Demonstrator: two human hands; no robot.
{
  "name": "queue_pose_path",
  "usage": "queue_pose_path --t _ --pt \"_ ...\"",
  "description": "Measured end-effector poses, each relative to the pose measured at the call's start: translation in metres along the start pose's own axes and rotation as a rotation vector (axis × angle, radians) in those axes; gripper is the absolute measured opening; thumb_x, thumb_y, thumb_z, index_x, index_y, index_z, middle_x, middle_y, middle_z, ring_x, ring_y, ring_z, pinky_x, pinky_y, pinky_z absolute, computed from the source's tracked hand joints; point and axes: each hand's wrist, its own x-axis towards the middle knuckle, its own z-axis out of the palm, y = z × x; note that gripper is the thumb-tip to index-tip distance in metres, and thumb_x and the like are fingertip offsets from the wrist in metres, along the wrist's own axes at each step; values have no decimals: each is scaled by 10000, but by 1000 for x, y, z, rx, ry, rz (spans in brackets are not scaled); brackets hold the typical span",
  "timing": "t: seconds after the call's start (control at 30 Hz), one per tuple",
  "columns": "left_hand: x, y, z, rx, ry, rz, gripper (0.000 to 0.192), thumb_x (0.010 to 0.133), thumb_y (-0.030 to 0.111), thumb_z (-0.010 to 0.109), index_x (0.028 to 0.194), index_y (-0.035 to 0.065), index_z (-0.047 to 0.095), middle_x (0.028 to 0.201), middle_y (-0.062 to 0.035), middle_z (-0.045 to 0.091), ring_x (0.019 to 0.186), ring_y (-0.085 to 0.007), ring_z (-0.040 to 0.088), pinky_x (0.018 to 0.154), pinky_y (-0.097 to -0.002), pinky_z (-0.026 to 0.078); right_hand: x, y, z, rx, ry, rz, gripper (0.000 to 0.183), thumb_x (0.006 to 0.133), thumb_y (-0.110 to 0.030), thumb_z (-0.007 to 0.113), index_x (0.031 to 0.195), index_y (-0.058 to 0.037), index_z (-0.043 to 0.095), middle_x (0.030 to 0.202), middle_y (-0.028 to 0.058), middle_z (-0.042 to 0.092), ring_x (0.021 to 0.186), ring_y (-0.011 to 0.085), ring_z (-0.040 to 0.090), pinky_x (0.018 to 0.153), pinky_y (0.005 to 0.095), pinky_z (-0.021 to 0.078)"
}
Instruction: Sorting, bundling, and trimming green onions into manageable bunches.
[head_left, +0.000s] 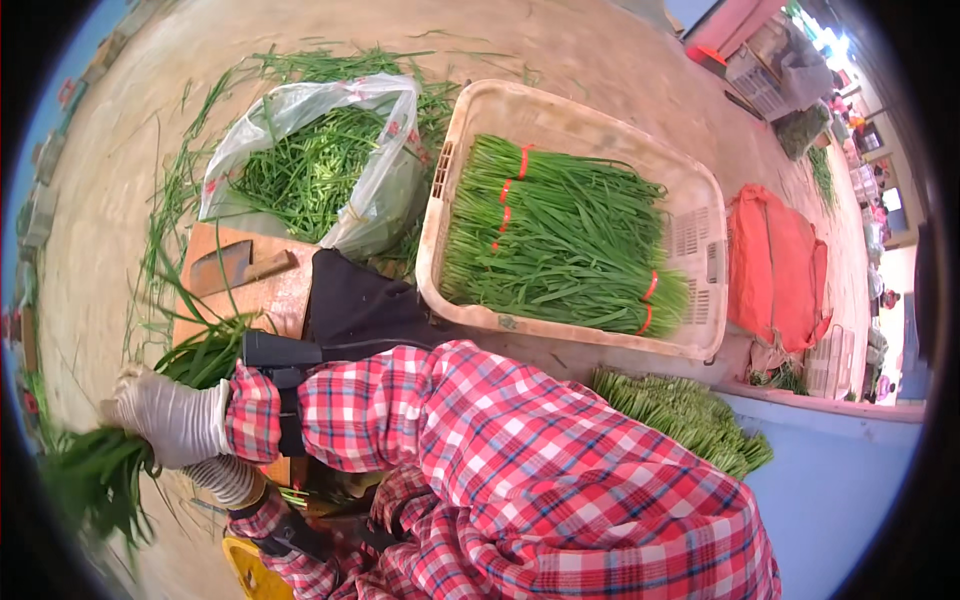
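My right hand, in a white glove, grips a loose bunch of garlic chives at the far left. Long leaves hang below the hand, and more of the bunch shows above it. My left hand, also gloved, is just beneath the right; its fingers are hidden, so its hold is unclear. Beside the bunch, a wooden board carries a broad-bladed knife with a wooden handle. Past the board stands a clear plastic bag full of cut green trimmings.
A pale plastic crate holds chive bundles tied with orange-red bands. Right of it lies a red sack. More chives are piled behind my arm. Scattered leaves litter the floor, and a yellow plastic object is below.
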Motion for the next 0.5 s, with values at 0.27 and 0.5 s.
queue_pose_path --t 0.27,0.5 --pt "-26 3 12 28 -13 -161 408 986 211 430 1350 28 419 1338 -98 493 1174 -184 499 986 -308 430 -28 -3 -20 -1 -106 139 401 512 -47 695 899 -56 593 871 158 595 930 370 569 820 426 456" --pt "-3 56 -66 -418 -132 -14 457 862 133 628 1276 23 468 1221 -85 558 1082 -151 542 879 -285 472 15 -33 -27 -231 -468 394 240 650 -166 639 831 -9 661 758 225 649 770 390 655 684 442 529"
